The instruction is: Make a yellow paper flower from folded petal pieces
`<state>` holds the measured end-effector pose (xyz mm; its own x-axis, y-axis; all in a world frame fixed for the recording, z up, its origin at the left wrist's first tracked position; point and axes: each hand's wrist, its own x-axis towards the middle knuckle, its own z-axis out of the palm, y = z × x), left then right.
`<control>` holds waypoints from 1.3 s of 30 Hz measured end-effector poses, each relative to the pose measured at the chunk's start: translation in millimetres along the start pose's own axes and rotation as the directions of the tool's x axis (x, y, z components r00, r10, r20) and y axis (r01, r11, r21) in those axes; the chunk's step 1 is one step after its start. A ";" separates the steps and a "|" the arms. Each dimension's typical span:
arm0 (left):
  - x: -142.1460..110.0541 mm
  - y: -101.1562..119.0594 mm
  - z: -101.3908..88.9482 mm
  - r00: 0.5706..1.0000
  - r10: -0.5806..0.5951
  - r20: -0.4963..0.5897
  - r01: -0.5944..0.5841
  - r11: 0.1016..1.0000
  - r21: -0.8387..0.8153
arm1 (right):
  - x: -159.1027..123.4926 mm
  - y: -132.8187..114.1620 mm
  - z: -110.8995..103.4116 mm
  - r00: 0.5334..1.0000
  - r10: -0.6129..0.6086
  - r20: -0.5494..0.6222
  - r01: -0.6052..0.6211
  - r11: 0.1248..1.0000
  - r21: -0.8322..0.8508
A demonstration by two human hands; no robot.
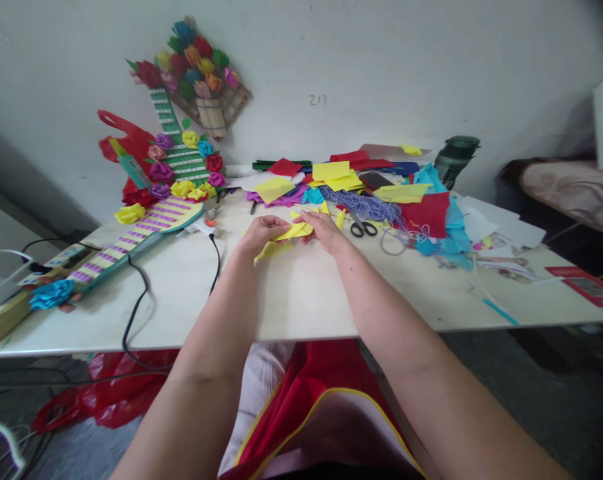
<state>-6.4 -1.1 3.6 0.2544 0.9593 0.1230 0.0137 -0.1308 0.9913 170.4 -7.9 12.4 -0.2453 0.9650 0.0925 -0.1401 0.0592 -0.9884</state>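
The left hand [262, 235] and the right hand [325, 231] each pinch the yellow paper [297, 231] between thumb and fingers, one at either side. The yellow paper is positioned over the middle of the pale table [301, 300]. Black-handled scissors [363, 229] lie near the right hand, beside the purple yarn [366, 205].

The left hand [262, 235] and right hand [324, 230] pinch yellow paper [297, 231] between them over the pale table [306, 300]. From the hands, black-handled scissors [364, 229] lie at 3 o'clock, lavender yarn [364, 205] between 2 and 3, a dark green bottle [451, 163] at 2, a flower basket [211, 117] on the wall at 11, and a flower-trimmed green-and-white panel [187, 161] at 10.
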 end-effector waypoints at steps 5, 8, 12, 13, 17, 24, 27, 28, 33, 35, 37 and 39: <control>-1.6 2.4 1.8 1.000 -0.005 0.000 0.005 1.000 0.014 | 0.6 0.7 -0.8 0.999 0.015 -0.029 -0.017 0.995 -0.096; -1.2 1.8 2.0 1.000 -0.011 -0.004 0.012 1.000 0.012 | 0.1 0.8 -0.2 0.999 -0.009 -0.031 0.004 0.986 -0.167; -0.1 0.2 2.5 1.000 -0.028 -0.006 0.028 1.000 -0.007 | -1.0 -1.0 1.8 0.997 -0.013 -0.070 -0.003 0.976 -0.217; 0.2 -0.1 2.8 0.999 -0.035 -0.008 0.035 0.999 -0.006 | -1.3 -1.7 2.4 0.997 -0.017 -0.075 -0.001 0.975 -0.224; 1.8 -0.6 3.6 0.998 -0.066 -0.022 0.066 0.998 0.008 | -2.5 -3.9 4.0 0.996 -0.035 -0.081 0.014 0.969 -0.248; 3.6 -1.4 1.1 0.998 -0.056 -0.017 0.056 0.998 -0.012 | -2.7 -3.2 2.7 0.995 -0.060 -0.082 0.033 0.952 -0.303; 2.6 -1.2 0.3 0.999 -0.051 -0.011 0.051 0.999 -0.002 | -1.9 -1.9 2.4 0.996 -0.062 -0.065 0.040 0.951 -0.305; 2.1 -1.1 0.4 0.999 -0.048 -0.007 0.048 0.999 0.002 | -1.8 -1.7 2.5 0.996 -0.056 -0.062 0.035 0.954 -0.299; 0.0 0.6 2.1 0.999 -0.051 0.004 0.051 0.998 0.038 | -2.6 -3.0 3.7 0.997 -0.016 -0.077 -0.006 0.962 -0.273; -0.7 2.0 3.1 0.998 -0.067 0.002 0.066 0.996 0.058 | -3.2 -3.6 4.0 0.997 -0.014 -0.081 -0.009 0.961 -0.275; -1.6 3.7 3.9 0.997 -0.074 -0.002 0.074 0.993 0.088 | -3.5 -3.6 3.9 0.997 -0.014 -0.071 -0.006 0.964 -0.267; -2.7 5.6 4.4 0.998 -0.064 -0.006 0.064 0.990 0.124 | -3.1 -2.9 3.2 0.998 -0.010 -0.063 -0.005 0.971 -0.239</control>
<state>-2.8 -5.6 8.7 0.2468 0.9672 0.0597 0.1496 -0.0989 0.9838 168.5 -11.9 15.3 -0.1834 0.9785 0.0947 0.0948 0.1135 -0.9890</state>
